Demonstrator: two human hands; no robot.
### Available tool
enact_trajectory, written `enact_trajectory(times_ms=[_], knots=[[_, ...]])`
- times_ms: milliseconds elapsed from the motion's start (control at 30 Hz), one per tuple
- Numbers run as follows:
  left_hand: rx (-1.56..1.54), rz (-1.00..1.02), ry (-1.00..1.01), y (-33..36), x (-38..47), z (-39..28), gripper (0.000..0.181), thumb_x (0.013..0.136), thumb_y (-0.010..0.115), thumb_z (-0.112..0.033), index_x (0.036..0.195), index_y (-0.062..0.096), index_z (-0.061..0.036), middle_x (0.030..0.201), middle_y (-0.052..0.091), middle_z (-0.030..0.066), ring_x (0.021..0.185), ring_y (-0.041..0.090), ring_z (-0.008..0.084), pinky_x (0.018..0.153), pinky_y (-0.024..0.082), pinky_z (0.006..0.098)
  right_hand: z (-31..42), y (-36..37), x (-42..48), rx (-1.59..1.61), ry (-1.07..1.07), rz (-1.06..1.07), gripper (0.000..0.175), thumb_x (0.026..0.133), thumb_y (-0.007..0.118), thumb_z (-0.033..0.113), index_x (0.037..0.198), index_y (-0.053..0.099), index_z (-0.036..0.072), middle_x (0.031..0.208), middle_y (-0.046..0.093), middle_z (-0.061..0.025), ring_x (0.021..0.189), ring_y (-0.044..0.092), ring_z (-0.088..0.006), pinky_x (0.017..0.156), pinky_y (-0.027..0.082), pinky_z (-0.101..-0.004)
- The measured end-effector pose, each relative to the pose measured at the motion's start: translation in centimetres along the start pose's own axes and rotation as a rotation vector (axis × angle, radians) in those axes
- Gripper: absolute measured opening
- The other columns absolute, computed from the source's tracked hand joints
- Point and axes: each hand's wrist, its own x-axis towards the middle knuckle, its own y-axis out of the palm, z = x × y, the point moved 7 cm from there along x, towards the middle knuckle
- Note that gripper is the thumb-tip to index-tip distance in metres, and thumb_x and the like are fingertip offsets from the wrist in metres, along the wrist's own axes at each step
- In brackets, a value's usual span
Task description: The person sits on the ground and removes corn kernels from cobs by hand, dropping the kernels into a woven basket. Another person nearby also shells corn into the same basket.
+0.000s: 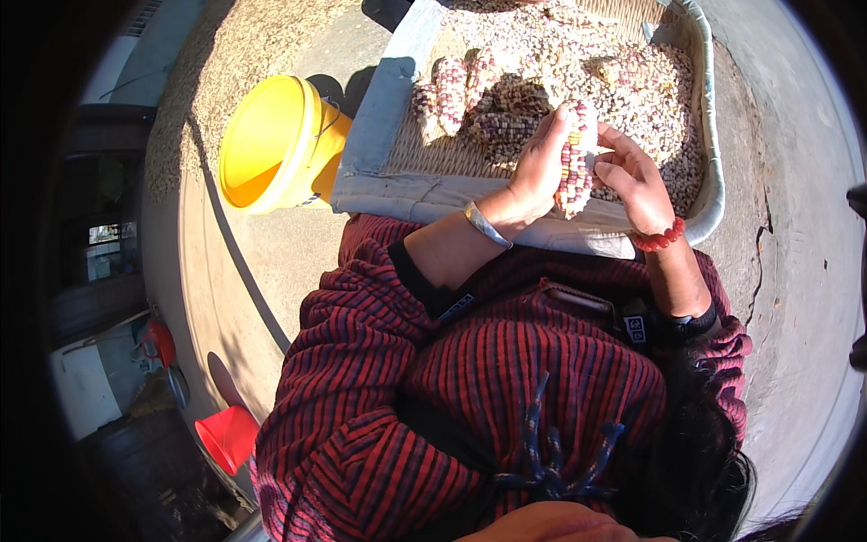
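My left hand (pixel 538 162), with a silver bangle at its wrist, holds a corn cob (pixel 576 162) with purple, red and cream kernels upright. Against the cob's right side rest the bent fingers and thumb of my right hand (pixel 637 179), which wears a red bead bracelet. Beneath both hands is a woven tray (pixel 708 135) with a cloth-bound rim, close in front of my lap. Loose corn kernels (pixel 650 108) spread over its middle and right. Several more cobs (pixel 450 95) lie on the tray's left part, some in shadow.
A yellow plastic bucket (pixel 264 146) leans open beside the tray's left edge. Grain (pixel 230 61) is spread on the ground beyond it. At lower left stand a red container (pixel 229 439) and another red vessel (pixel 159 343). The concrete floor (pixel 758 230) is cracked at the right.
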Motion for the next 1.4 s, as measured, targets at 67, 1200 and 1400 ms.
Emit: enact_trajectory(times_ms=[67, 1200, 1400], knots=[[0.042, -0.047, -0.001, -0.3, 0.0, -0.1, 0.054, 0.086, 0.030, -0.048, 0.112, 0.044, -0.0029, 0.093, 0.055, 0.0082, 0.076, 0.055, 0.0133, 0.057, 0.048, 0.0234, 0.1, 0.2, 0.0, -0.034, -0.002, 0.021, 0.049, 0.072, 0.053, -0.001, 0.119, 0.037, -0.004, 0.095, 0.050, -0.0055, 0.075, 0.048, -0.0088, 0.065, 0.044, -0.0212], [-0.046, -0.104, 0.029, -1.2, 0.2, 0.2, 0.052, 0.087, 0.028, -0.047, 0.106, 0.047, -0.0035, 0.083, 0.056, 0.0072, 0.069, 0.057, 0.0158, 0.065, 0.050, 0.0297, -0.2, 0.9, -0.3, -0.215, -0.054, 0.044, 0.055, 0.069, 0.056, 0.001, 0.121, 0.037, 0.001, 0.074, 0.046, -0.0009, 0.066, 0.046, -0.0071, 0.060, 0.041, -0.0193], [-0.022, -0.114, 0.019, -1.4, 0.2, 0.2, 0.053, 0.085, 0.031, -0.050, 0.104, 0.048, -0.0035, 0.079, 0.056, 0.0056, 0.065, 0.057, 0.0146, 0.057, 0.050, 0.0266, -0.4, 0.6, -0.1, -0.200, -0.125, 0.026, 0.054, 0.069, 0.052, -0.002, 0.121, 0.037, 0.001, 0.076, 0.047, -0.0018, 0.066, 0.046, -0.0075, 0.062, 0.042, -0.0199]])
